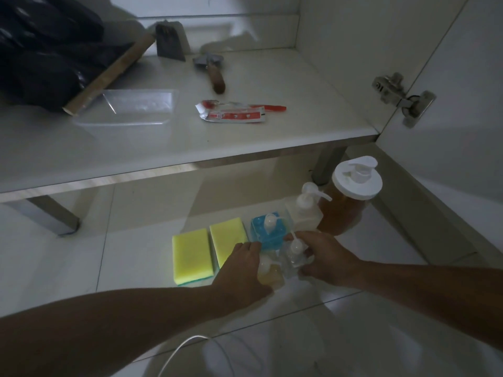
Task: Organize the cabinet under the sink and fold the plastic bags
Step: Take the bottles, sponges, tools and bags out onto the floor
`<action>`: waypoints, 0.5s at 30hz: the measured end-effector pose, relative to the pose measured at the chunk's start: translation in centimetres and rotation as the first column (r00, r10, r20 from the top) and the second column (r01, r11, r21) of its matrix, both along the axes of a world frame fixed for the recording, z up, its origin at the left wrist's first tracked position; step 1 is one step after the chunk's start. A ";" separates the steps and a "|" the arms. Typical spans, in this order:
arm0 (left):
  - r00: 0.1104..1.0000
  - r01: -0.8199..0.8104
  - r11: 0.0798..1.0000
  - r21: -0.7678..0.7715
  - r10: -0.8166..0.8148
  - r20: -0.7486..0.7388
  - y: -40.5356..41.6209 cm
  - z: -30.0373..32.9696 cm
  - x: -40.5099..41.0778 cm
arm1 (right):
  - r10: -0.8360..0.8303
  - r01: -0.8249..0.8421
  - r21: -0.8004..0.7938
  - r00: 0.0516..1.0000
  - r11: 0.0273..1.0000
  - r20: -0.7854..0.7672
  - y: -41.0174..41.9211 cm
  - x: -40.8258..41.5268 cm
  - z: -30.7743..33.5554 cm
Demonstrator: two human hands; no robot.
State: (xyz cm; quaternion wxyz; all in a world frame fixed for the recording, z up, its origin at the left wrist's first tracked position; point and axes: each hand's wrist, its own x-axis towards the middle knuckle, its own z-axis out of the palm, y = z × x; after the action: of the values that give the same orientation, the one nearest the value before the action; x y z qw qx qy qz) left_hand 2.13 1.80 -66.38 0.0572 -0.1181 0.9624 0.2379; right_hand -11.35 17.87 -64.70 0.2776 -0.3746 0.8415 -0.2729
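On the tiled floor in front of the cabinet, my left hand (242, 270) grips a small amber pump bottle (269, 273). My right hand (324, 257) grips a small clear pump bottle (294, 257) beside it. Just behind stand a blue pump bottle (268, 231), a pale pump bottle (306, 210) and a large amber pump jar (345, 202). Two yellow sponges (192, 254) (227, 240) lie to the left. Black plastic bags (46, 50) are piled at the back left of the cabinet shelf (245, 140).
On the shelf lie a clear plastic tray (130, 110), a wooden-handled hoe (109, 74), a small wooden-handled tool (213, 73), a red toothbrush and a toothpaste tube (234, 115). The open door with its hinge (402, 97) stands at right. A white cable (179, 352) crosses the floor.
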 end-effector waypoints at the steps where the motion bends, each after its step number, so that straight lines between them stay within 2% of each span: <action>1: 1.000 -0.007 1.000 0.005 0.007 0.011 -0.2 0.1 0.1 | 0.007 -0.007 0.000 1.000 1.000 -0.004 -0.1 0.1 -0.1; 5: 1.000 -0.010 1.000 -0.018 0.010 0.030 -1.1 0.4 0.4 | 0.028 -0.028 0.013 1.000 1.000 -0.012 -0.8 0.8 -0.8; 12: 0.996 -0.052 0.995 -0.085 0.057 0.065 -3.5 0.7 1.5 | 0.074 -0.070 -0.071 0.995 0.995 0.066 -2.8 3.0 -0.9; 15: 0.992 -0.084 0.990 -0.109 0.094 0.086 -4.9 0.5 1.9 | 0.106 -0.105 -0.056 0.994 0.993 0.016 -4.0 3.7 -1.0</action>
State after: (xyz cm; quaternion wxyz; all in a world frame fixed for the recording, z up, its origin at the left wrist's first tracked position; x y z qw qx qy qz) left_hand 4.06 -3.07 -65.91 0.0841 -0.1746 0.9637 0.1838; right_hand -7.62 13.84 -65.71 0.2894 -0.4235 0.8100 -0.2843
